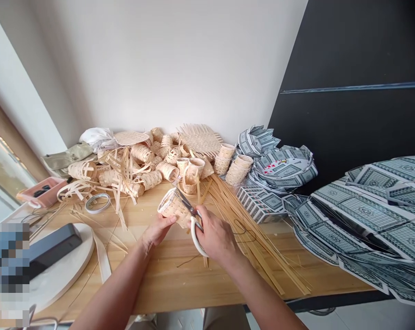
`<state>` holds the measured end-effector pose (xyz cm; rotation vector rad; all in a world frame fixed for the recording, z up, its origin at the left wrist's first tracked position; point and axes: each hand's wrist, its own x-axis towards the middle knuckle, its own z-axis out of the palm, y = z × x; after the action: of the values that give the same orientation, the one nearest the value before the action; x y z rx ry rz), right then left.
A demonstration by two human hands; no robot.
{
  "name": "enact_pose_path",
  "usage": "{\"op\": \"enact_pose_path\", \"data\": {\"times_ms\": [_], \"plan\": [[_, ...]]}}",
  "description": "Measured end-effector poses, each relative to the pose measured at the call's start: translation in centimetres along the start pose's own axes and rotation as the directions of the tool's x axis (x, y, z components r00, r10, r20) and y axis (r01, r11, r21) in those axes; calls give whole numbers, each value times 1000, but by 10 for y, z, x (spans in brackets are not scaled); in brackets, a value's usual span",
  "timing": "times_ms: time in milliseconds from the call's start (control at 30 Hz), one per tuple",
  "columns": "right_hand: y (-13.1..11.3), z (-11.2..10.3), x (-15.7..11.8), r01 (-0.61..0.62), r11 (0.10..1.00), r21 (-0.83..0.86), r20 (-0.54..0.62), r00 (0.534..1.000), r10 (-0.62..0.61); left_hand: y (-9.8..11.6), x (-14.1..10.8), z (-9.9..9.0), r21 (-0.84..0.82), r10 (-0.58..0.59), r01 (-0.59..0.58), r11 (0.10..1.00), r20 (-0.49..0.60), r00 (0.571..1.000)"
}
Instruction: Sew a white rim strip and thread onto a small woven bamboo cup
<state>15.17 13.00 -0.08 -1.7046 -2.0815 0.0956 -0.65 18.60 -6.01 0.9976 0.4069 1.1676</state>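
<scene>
My left hand (158,229) is closed around the lower left side of a small woven basket (177,206) made of pale strips, holding it tilted above the table. In my right hand (216,233) is a pair of scissors (197,236) with white handles. Their dark blades reach up and left to the basket's rim; whether they touch a strip I cannot tell. Just beyond stands another small woven piece (190,179) with upright strips. Long thin bamboo strips (243,220) lie to the right of my right hand.
Several woven cylinders (141,153) and loose strips pile along the wall. Folded-card pieces (365,211) crowd the right side. A roll of tape (97,203), a pink box (42,192) and a white round board (68,270) with a dark block lie left on the wooden table (152,284).
</scene>
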Motion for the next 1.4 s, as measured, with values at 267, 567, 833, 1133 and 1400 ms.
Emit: {"op": "enact_pose_path", "data": {"times_ms": [267,567,833,1133,1400], "plan": [[4,-2,2,93,995,24,-3,996,-93,0,0,-1,1,-22,22,1000,5,1000],[7,3,5,163,980,113,-2,986,-164,0,-1,-4,-21,-11,11,1000,-23,1000],[12,-1,4,15,980,199,-140,990,14,3,0,-9,-131,-1,-18,991,-144,990],[11,12,-10,-32,935,352,-3,999,35,4,3,-19,-256,-10,-72,964,-305,952],[-6,17,-2,-156,747,646,12,981,195,6,2,-7,-260,-41,-27,965,-252,967]]}}
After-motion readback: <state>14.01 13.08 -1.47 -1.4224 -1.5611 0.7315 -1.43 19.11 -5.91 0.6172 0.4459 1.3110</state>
